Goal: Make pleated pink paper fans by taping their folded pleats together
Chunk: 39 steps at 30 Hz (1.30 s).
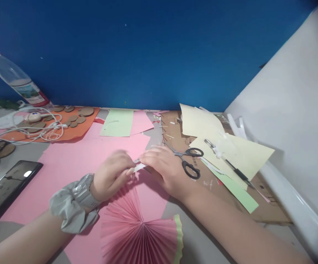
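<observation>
My left hand [112,175] and my right hand [163,167] meet over a large pink paper sheet [73,161]. Both pinch a small white paper strip [139,167] between their fingertips, fingers pressed together. A grey scrunchie and a watch sit on my left wrist. Just below the hands lies a pleated pink paper fan [138,229] with a green edge. Black-handled scissors [189,161] lie right beside my right hand on a brown cardboard sheet [269,211].
Pale yellow sheets [203,123], a green sheet [117,123] and a pen [230,165] lie at the back and right. At the left are an orange sheet with cardboard discs [73,119], white earphone cable [42,130], a bottle [16,79] and a dark phone [6,187]. A blue wall stands behind.
</observation>
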Tool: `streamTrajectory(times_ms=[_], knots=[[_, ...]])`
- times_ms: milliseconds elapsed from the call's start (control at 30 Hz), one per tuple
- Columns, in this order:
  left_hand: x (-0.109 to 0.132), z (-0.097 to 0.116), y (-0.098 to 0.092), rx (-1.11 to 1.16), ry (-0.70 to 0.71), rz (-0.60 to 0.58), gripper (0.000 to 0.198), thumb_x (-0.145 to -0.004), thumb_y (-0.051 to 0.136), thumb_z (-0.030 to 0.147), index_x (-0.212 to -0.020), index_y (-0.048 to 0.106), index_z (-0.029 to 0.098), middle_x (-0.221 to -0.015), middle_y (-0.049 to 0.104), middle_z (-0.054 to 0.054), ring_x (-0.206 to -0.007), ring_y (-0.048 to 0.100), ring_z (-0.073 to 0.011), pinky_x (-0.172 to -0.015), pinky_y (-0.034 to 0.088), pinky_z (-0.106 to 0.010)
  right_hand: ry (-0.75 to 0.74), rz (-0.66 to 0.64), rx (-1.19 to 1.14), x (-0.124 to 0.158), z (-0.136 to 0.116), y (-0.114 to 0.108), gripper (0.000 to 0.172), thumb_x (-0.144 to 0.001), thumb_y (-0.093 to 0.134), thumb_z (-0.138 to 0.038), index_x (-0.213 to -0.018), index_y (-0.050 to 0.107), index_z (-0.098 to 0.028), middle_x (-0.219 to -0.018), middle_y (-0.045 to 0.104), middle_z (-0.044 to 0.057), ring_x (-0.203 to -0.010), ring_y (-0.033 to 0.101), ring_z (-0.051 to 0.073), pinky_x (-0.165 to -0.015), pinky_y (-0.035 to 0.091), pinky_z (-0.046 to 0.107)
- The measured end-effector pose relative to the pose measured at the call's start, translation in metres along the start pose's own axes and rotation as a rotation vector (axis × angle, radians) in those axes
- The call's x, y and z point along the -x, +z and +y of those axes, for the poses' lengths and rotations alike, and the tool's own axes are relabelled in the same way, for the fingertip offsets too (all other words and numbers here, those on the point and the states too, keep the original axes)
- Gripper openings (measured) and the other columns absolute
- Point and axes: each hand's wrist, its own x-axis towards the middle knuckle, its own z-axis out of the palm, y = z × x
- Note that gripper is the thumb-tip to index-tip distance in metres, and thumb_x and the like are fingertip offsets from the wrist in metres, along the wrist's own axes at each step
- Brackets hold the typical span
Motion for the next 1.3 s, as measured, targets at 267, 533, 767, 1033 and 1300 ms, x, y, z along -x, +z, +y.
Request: streamTrajectory(times_ms=[267,533,767,1033,1300], knots=[[0.002,0.005,0.005,-0.114,-0.089,-0.037,0.021,-0.089,0.036,0.02,-0.074,0.051,0.017,-0.061,0.059,-0.001,-0.056,0.054,-0.0129,-0.058,0.044,-0.025,0.12,0.082,0.007,-0.001,-0.009,0.0,0.038,-0.086,0.045,-0.012,-0.122,0.041,-0.02,-0.12,0.052,0.011,-0.116,0.045,0.02,-0.096,0.039,0.042],[0.002,0.001,0.009,-0.229,0.0,-0.046,0.019,-0.089,0.04,0.023,-0.079,0.054,0.016,-0.062,0.059,-0.001,-0.056,0.054,-0.014,-0.055,0.043,-0.025,0.247,-0.018,-0.093,-0.002,-0.012,0.0,0.019,-0.087,0.053,-0.024,-0.105,0.047,-0.021,-0.101,0.058,0.007,-0.098,0.053,0.02,-0.085,0.043,0.036],[0.0,0.002,0.009,-0.254,-0.002,-0.064,0.02,-0.09,0.038,0.023,-0.079,0.054,0.016,-0.061,0.058,-0.001,-0.056,0.054,-0.0136,-0.055,0.042,-0.025,0.322,0.037,-0.144,-0.002,-0.011,0.0,0.008,-0.088,0.053,-0.024,-0.094,0.049,-0.022,-0.093,0.059,0.003,-0.089,0.056,0.015,-0.081,0.043,0.03],[0.001,0.0,0.01,-0.264,0.003,-0.09,0.022,-0.09,0.037,0.023,-0.079,0.056,0.016,-0.063,0.06,-0.002,-0.058,0.055,-0.0144,-0.056,0.043,-0.026,0.401,-0.003,-0.166,-0.004,-0.012,-0.001,0.014,-0.085,0.056,-0.029,-0.094,0.05,-0.02,-0.092,0.058,0.004,-0.087,0.055,0.017,-0.077,0.044,0.03],[-0.001,0.002,0.008,-0.241,-0.01,-0.087,0.023,-0.089,0.038,0.023,-0.076,0.056,0.017,-0.062,0.059,-0.003,-0.057,0.054,-0.0144,-0.056,0.043,-0.027,0.411,0.024,-0.244,-0.004,-0.013,-0.001,0.006,-0.089,0.049,-0.025,-0.085,0.051,-0.021,-0.083,0.058,0.001,-0.079,0.056,0.013,-0.073,0.044,0.027]])
